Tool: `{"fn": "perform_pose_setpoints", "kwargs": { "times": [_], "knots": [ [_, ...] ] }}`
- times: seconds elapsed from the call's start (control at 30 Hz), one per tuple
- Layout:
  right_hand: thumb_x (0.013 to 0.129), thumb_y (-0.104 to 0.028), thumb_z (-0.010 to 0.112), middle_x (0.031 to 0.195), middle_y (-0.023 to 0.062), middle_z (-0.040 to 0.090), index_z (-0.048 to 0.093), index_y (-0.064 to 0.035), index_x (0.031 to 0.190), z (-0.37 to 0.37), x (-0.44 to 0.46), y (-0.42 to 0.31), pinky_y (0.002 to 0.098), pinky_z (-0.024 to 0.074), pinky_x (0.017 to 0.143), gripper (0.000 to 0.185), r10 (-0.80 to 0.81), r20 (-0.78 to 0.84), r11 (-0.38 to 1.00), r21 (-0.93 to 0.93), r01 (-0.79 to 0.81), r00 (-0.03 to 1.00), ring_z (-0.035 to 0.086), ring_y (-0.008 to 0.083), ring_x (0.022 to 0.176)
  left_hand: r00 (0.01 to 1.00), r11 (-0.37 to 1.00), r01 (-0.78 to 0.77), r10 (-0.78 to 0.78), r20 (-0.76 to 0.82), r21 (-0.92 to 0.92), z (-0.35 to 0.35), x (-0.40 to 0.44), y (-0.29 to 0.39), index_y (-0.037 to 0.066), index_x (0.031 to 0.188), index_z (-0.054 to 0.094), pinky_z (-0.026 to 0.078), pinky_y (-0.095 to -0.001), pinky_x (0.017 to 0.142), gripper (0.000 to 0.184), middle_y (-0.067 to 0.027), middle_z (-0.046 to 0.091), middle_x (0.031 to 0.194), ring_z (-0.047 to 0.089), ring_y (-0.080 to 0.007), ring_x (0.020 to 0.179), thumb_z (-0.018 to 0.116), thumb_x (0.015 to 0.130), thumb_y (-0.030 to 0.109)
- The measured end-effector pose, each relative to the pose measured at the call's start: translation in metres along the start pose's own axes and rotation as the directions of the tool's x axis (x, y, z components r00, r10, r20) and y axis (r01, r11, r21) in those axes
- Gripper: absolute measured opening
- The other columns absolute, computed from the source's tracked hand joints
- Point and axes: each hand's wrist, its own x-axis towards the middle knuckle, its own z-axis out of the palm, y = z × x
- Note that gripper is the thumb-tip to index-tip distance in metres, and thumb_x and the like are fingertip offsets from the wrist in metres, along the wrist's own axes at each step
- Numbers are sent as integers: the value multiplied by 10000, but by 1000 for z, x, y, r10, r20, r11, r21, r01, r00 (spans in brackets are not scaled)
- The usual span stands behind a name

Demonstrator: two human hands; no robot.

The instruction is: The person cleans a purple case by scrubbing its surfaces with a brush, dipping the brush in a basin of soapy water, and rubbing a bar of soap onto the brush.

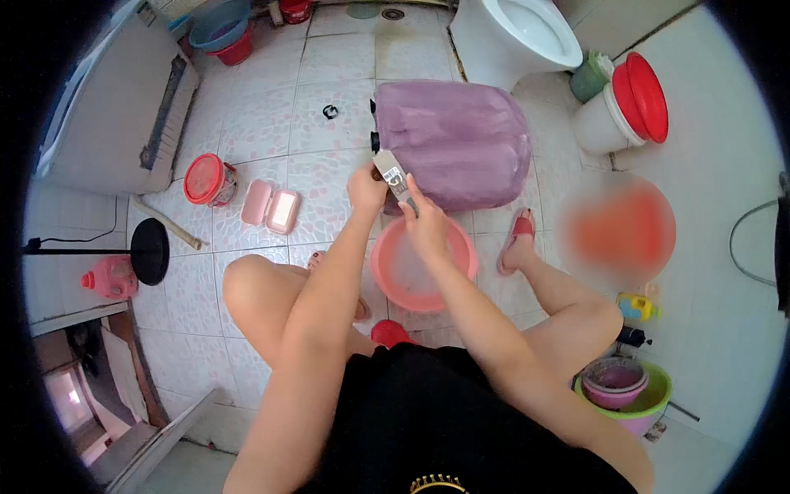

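A purple suitcase (453,144) lies on the tiled floor in front of me, with small black wheels (375,142) along its left side. My left hand (367,189) is closed at its lower left corner, around a small dark part that my fingers mostly hide. My right hand (426,226) grips a flat, grey and beige tool with a printed label (396,178). Its tip points up and left, close to the suitcase's edge and my left hand; its exact kind is unclear. Below my hands, between my feet, stands a pink basin (411,276) of cloudy water.
An open pink soap box (271,206) and a red-lidded bucket (207,181) are on the left. A black ring-like piece (330,112) lies beyond them. The toilet (518,41), a white bucket (605,123) and a blurred red round thing (617,232) are on the right.
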Motion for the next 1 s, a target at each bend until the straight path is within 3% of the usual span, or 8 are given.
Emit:
{"fn": "perform_pose_setpoints", "kwargs": {
  "times": [0.13, 0.23, 0.27, 0.37, 0.53, 0.63, 0.73, 1.0],
  "knots": [
    [885, -149, 676, 1223, 127, 656, 525, -115, 1380, -24, -25, 48, 340, 473, 936, 519, 90, 72, 865, 489, -114, 993, 622, 220, 1127, 991, 989, 57, -39, 127, -135, 1, 0, -3, -1, 1346, 507, 519, -362, 886, 650, -171, 677, 1151, 668, -237, 1050, 710, 728, 6],
    [866, -184, 724, 1054, 66, 687, 551, -38, 1341, -30, -64, 101, 278, 472, 883, 526, 107, 72, 817, 562, -128, 992, 631, 143, 984, 977, 956, -198, 175, -122, -215, 11, -16, -10, 25, 1330, 500, 495, -405, 870, 614, -186, 632, 1221, 641, -319, 1068, 717, 765, 130],
    [873, -216, 714, 1040, 82, 688, 609, -11, 1240, -29, -78, 123, 274, 479, 854, 434, 234, 233, 764, 556, -326, 944, 633, 139, 959, 979, 963, -172, 143, -147, -210, 17, -27, -13, 14, 1305, 498, 484, -405, 883, 576, -188, 612, 1211, 627, -319, 1061, 695, 773, 112],
    [872, -324, 696, 933, 143, 703, 644, -40, 1159, -22, -109, 178, 358, 512, 758, 408, 284, 310, 882, 287, -374, 907, 672, 220, 842, 972, 980, -79, 35, -231, -184, 33, -76, -24, -18, 1233, 492, 450, -405, 919, 464, -192, 551, 1183, 584, -321, 1039, 630, 797, 59],
    [896, -309, 664, 815, 96, 686, 689, -14, 963, 29, -114, 231, 352, 492, 710, 304, 445, 490, 831, 88, -550, 750, 642, 202, 777, 932, 984, 181, -170, 320, -3, 77, -147, -80, -18, 1085, 618, 490, -394, 843, 262, -187, 666, 944, 646, -314, 903, 562, 839, 57],
    [902, -316, 646, 770, 105, 677, 687, -26, 939, 54, -116, 238, 379, 489, 664, 295, 412, 528, 870, 14, -493, 743, 642, 230, 716, 894, 948, 299, -238, 380, -112, 119, -176, -146, -9, 1089, 640, 505, -386, 839, 269, -193, 690, 943, 669, -318, 884, 556, 849, 77],
    [904, -292, 627, 784, 133, 684, 688, -39, 956, 74, -108, 251, 399, 496, 671, 265, 406, 481, 902, -74, -426, 777, 660, 265, 723, 808, 862, 507, -477, 346, 5, 130, -174, -168, -6, 1113, 633, 500, -371, 870, 287, -200, 686, 984, 667, -313, 921, 545, 872, 121],
    [880, -213, 617, 918, 183, 692, 662, -49, 1056, 97, -89, 254, 399, 515, 750, 245, 371, 262, 915, -268, -302, 891, 679, 303, 859, 754, 766, 643, -626, 200, -27, 186, -179, -232, 7, 1124, 620, 503, -396, 774, 305, -184, 683, 910, 663, -308, 855, 493, 929, 205]
  ]
}}
